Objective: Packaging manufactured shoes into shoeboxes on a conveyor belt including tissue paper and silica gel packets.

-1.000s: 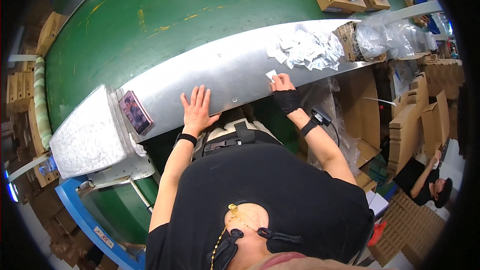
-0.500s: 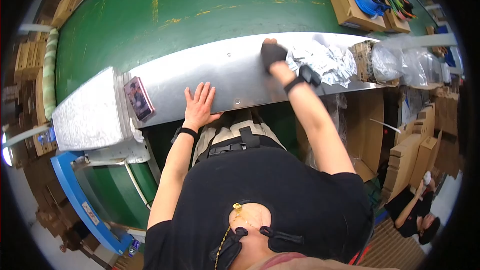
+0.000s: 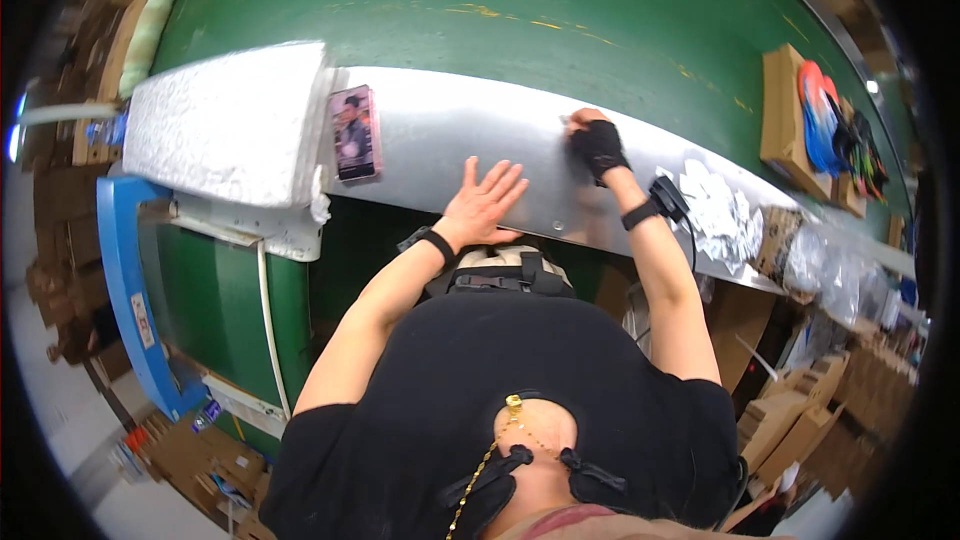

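Note:
My left hand [image 3: 486,202] is bare, with a black wristband. Its fingers are spread over the near edge of the silver metal plate [image 3: 430,120], and nothing is in them. Farther to the right, a black fingerless glove covers my right hand [image 3: 597,144]. Its fingers are curled together near the plate's far edge, and whatever they may hold is hidden. A strapped black device [image 3: 669,200] with a cable sits on that wrist. Right of it lies a heap of small white paper slips [image 3: 722,215]. A phone [image 3: 356,135] with a lit picture leans at the plate's left end.
The green conveyor belt [image 3: 390,15] runs beyond the plate. At left stand a stack of white sheets [image 3: 225,125] and a blue frame [image 3: 125,280]. A cardboard box [image 3: 782,110] with colourful items stands far right; clear plastic bags [image 3: 835,265] lie nearer.
The view has turned, so the bench now slopes down to the right. My right hand stays curled over the plate, a little farther from the paper slips. My left hand stays spread at the edge.

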Action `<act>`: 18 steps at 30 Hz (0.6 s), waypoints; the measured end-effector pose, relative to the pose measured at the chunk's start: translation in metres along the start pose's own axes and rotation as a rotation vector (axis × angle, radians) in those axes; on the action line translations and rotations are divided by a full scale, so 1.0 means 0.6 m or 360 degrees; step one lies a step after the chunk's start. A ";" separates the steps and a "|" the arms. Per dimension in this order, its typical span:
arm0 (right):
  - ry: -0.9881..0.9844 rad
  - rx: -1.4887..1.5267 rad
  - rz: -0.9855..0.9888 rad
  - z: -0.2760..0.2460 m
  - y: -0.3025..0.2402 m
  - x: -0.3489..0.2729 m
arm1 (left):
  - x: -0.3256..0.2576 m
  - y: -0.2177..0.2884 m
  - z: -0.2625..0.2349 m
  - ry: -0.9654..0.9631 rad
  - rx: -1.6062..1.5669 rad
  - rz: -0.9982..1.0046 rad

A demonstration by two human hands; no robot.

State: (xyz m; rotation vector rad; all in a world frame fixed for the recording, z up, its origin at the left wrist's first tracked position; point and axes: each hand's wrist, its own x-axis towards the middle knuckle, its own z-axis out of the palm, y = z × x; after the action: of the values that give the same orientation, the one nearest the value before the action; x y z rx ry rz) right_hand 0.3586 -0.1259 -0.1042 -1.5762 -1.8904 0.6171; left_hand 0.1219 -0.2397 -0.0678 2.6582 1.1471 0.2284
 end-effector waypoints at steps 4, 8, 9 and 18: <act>-0.0149 0.0024 0.0215 -0.055 -0.096 -0.017 | 0.008 -0.012 -0.006 0.0260 -0.0382 -0.0100; -0.0503 0.0198 0.0049 -0.066 -0.180 -0.065 | 0.068 -0.010 -0.055 0.0292 -0.1341 -0.0487; -0.0599 0.0245 0.0132 -0.068 -0.194 -0.069 | 0.081 -0.011 -0.060 0.0367 -0.1644 -0.0571; -0.0590 0.0844 0.0681 -0.120 -0.150 -0.085 | 0.140 0.017 -0.080 -0.0044 -0.1826 -0.0556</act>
State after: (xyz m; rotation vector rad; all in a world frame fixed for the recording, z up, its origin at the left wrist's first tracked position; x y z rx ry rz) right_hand 0.3515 -0.1948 0.0016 -1.5739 -1.4376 1.5449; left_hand 0.1751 -0.1777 -0.0145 1.4401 0.9931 0.5664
